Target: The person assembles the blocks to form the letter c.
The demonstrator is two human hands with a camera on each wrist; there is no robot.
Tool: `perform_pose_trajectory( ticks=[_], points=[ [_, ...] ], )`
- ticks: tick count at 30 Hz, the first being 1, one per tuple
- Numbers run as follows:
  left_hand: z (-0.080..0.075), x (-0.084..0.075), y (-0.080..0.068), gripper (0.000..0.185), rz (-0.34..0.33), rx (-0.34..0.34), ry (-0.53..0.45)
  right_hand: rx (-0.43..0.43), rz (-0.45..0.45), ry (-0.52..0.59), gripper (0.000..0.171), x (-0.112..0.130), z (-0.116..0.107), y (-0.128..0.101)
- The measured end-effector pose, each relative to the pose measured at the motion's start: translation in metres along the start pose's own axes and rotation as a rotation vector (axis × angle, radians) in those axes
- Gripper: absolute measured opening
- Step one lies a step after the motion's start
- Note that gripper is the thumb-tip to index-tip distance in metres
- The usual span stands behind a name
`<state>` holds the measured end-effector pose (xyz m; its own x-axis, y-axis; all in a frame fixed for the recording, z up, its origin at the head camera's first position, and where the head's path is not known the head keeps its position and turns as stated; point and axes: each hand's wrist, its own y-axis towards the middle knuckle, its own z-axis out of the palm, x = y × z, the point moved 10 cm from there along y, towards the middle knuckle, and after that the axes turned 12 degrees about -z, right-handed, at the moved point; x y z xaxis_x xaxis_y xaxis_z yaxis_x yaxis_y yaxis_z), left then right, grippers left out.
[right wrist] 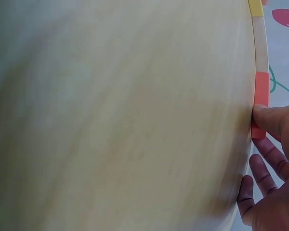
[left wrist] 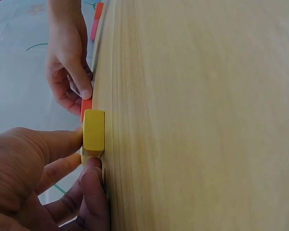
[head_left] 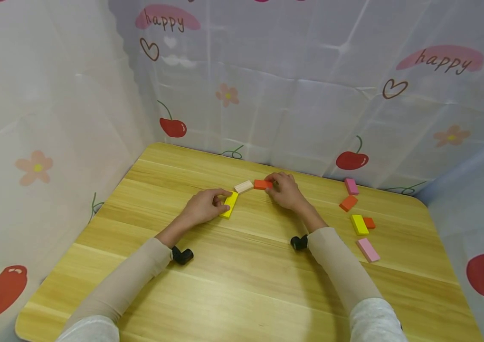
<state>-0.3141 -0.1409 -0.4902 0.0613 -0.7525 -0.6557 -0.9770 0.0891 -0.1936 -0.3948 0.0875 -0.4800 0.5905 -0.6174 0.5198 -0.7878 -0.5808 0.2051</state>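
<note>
A: What's there, biggest first?
B: A printed curtain [head_left: 267, 118] behind a wood-grain surface [head_left: 233, 285].
A: And the hands?
B: Both busy. The left hand [head_left: 203, 207] pinches a yellow block [head_left: 231, 205] between thumb and fingers; the right hand [head_left: 286, 191] pinches an orange-red block [head_left: 262, 185] by its right end.
A: Where do those sit?
B: Towards the far edge, in a bent row of 3, with a pale block [head_left: 243, 186] in the middle. Whether the yellow actually touches the pale, I can't tell. Another 5 blocks [head_left: 359, 224] lie well apart, at the right.
A: How would you set the row neatly?
B: I'd keep the orange-red still as a stop, slide the yellow flat rather than lift it, and push gently; the untouched pale could skew. Then I'd release 1 hand at a time.
</note>
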Motion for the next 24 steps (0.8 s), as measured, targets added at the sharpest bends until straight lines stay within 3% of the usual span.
perform_pose_trajectory(
  ticks=[6, 15, 24],
  points=[
    [0.001, 0.001, 0.001, 0.046, 0.002, 0.008, 0.000, 0.002, 0.007, 0.006, 0.033, -0.002, 0.001, -0.001],
    [0.002, 0.001, -0.001, 0.046, 0.002, 0.007, -0.007, 0.004, 0.004, 0.023, 0.049, -0.006, 0.000, -0.005],
    [0.000, 0.001, -0.001, 0.046, 0.007, -0.008, -0.006, -0.009, 0.010, 0.024, 0.051, -0.018, -0.019, -0.029]
  ],
)
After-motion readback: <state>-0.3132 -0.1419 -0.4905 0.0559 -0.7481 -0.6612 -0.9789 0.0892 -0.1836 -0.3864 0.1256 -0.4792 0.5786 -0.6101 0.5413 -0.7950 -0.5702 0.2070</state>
